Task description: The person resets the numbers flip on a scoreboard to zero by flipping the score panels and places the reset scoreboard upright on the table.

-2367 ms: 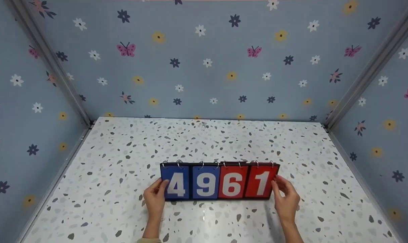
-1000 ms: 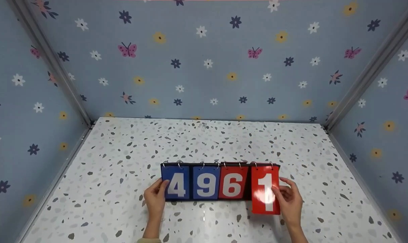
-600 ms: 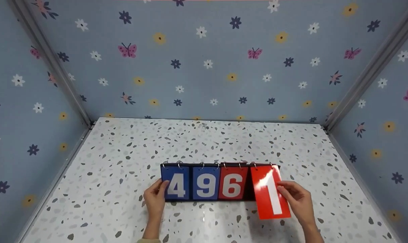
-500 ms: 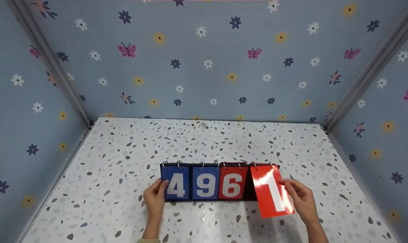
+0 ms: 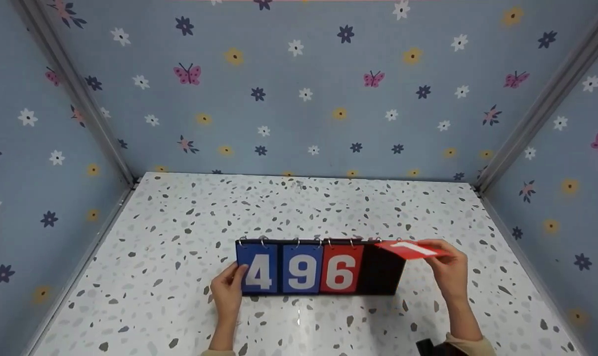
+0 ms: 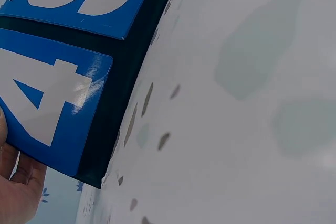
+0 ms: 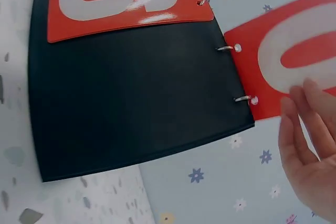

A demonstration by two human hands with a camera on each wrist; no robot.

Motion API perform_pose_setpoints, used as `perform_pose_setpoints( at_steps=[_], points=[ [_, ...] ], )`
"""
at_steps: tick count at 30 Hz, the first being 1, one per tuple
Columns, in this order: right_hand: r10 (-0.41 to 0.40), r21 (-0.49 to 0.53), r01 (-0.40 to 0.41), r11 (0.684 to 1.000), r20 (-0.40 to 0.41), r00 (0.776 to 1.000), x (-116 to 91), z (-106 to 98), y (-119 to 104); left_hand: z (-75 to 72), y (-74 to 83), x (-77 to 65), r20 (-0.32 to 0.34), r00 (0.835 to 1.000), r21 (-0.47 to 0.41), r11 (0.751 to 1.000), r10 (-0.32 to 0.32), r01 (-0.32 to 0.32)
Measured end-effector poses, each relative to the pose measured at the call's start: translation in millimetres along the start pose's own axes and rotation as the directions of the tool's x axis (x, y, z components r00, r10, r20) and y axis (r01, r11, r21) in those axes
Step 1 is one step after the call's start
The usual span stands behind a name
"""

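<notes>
A black flip scoreboard (image 5: 380, 269) stands tilted on the speckled table, showing a blue 4 card (image 5: 258, 272), a blue 9 card (image 5: 303, 269) and a red 6 card (image 5: 340, 269). My left hand (image 5: 226, 289) grips its left edge, thumb at the front. At the right end, my right hand (image 5: 449, 269) pinches the red 1 card (image 5: 412, 252), raised nearly level on its rings. In the right wrist view a white 0 shows on the raised red card's underside (image 7: 252, 66). Bare black board is exposed below it.
The white speckled tabletop (image 5: 299, 207) runs back to a blue wall (image 5: 299, 64) printed with flowers and butterflies. Side walls with grey corner posts (image 5: 541, 104) stand left and right. Something small and black (image 5: 425, 346) shows near the right sleeve.
My right hand first took hold of the red 1 card, pulled it down and to the right, then swung it up off the board. The left hand has stayed put.
</notes>
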State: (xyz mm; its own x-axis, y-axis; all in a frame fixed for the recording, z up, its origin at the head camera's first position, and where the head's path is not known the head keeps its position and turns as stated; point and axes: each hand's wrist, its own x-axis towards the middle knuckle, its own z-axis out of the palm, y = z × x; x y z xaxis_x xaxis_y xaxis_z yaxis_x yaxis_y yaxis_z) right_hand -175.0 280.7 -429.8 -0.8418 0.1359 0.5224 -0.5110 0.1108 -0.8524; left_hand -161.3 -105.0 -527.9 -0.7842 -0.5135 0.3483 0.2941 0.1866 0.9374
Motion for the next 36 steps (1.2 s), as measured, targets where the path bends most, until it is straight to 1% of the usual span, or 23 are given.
perform_pose_setpoints(
  at_steps=[2, 3, 5, 8, 12, 15, 17, 19, 20, 22, 23, 24, 26, 27, 28, 29, 30, 31, 33, 36],
  points=[
    [-0.034, -0.015, 0.034, 0.999, -0.038, 0.999, 6.9, 4.8, -2.7, 0.3, -0.1, -0.2, -0.004, 1.000, 0.004, 1.000, -0.005, 0.005],
    [-0.050, 0.000, 0.050, 0.999, -0.044, 0.998, 10.3, 6.8, -3.2, 0.4, -0.2, -0.2, -0.006, 1.000, 0.004, 1.000, -0.007, 0.007],
    [-0.090, -0.009, 0.089, 0.996, -0.052, 0.995, 17.0, 10.1, -3.2, 0.5, -0.4, 0.0, -0.007, 1.000, 0.002, 1.000, -0.007, 0.007],
    [-0.118, -0.064, 0.114, 0.991, -0.062, 0.991, 26.8, 14.7, -3.2, 0.5, -0.5, 0.4, -0.005, 1.000, -0.005, 1.000, -0.003, 0.003],
    [-0.082, -0.187, 0.069, 0.980, -0.063, 0.995, 37.8, 21.3, -3.6, 0.2, -1.0, 0.6, -0.002, 1.000, -0.007, 1.000, 0.004, -0.004],
    [-0.044, -0.255, 0.028, 0.967, -0.059, 0.997, 45.1, 26.1, -1.8, 0.0, -1.9, 1.0, 0.007, 1.000, -0.014, 1.000, 0.008, -0.008],
    [-0.051, -0.278, 0.036, 0.960, -0.049, 0.997, 51.1, 25.1, 11.5, -0.1, -2.1, 1.0, 0.012, 1.000, -0.017, 1.000, 0.013, -0.013],
    [-0.058, -0.201, 0.053, 0.978, -0.017, 0.998, 54.9, 23.2, 22.7, -0.2, -2.5, 1.1, 0.016, 1.000, -0.030, 1.000, 0.010, -0.009],
    [-0.068, -0.169, 0.065, 0.984, -0.012, 0.998, 59.7, 16.6, 47.4, -0.2, -2.3, 1.0, 0.016, 1.000, -0.035, 0.999, 0.006, -0.006],
    [-0.073, -0.163, 0.071, 0.984, -0.006, 0.997, 69.5, 0.0, 104.7, -0.2, -1.6, 0.9, 0.015, 1.000, -0.038, 0.999, 0.002, -0.002],
    [-0.054, -0.129, 0.053, 0.990, -0.001, 0.999, 74.7, -9.8, 136.3, -0.2, -1.3, 0.8, 0.014, 1.000, -0.042, 0.999, 0.000, 0.001],
    [-0.043, -0.142, 0.042, 0.989, -0.003, 0.999, 79.1, -17.9, 164.4, -0.1, -0.9, 0.6, 0.014, 1.000, -0.044, 0.999, 0.001, 0.000],
    [-0.001, -0.209, -0.007, 0.978, -0.036, 0.999, 89.0, -34.7, 225.4, 0.0, -0.7, 0.6, 0.014, 1.000, -0.047, 0.999, 0.006, -0.006],
    [0.039, -0.233, -0.048, 0.971, -0.043, 0.998, 90.6, -37.8, 237.5, 0.0, -0.4, 0.5, 0.015, 1.000, -0.047, 0.999, 0.008, -0.008],
    [0.077, -0.222, -0.086, 0.971, -0.048, 0.996, 91.7, -39.7, 245.5, 0.1, 0.0, 0.7, 0.016, 1.000, -0.047, 0.999, 0.009, -0.008],
    [0.119, -0.195, -0.127, 0.973, -0.054, 0.991, 92.5, -40.6, 251.3, 0.1, 0.5, 0.8, 0.017, 1.000, -0.047, 0.999, 0.007, -0.006],
    [0.157, -0.209, -0.166, 0.964, -0.059, 0.986, 92.2, -39.2, 250.5, 0.1, 0.9, 0.9, 0.019, 1.000, -0.045, 0.999, 0.004, -0.003],
    [0.209, -0.176, -0.217, 0.960, -0.063, 0.976, 91.9, -38.7, 251.5, 0.0, 0.9, 1.0, 0.020, 1.000, -0.043, 0.999, -0.003, 0.004],
    [0.303, -0.154, -0.311, 0.938, -0.070, 0.950, 90.9, -37.2, 252.0, -0.3, 1.6, 0.8, 0.023, 1.000, -0.033, 0.999, -0.018, 0.019],
    [0.410, -0.137, -0.416, 0.899, -0.071, 0.909, 87.6, -35.1, 248.7, -0.9, 0.7, 0.5, 0.025, 0.999, -0.020, 0.999, -0.028, 0.029]
  ],
)
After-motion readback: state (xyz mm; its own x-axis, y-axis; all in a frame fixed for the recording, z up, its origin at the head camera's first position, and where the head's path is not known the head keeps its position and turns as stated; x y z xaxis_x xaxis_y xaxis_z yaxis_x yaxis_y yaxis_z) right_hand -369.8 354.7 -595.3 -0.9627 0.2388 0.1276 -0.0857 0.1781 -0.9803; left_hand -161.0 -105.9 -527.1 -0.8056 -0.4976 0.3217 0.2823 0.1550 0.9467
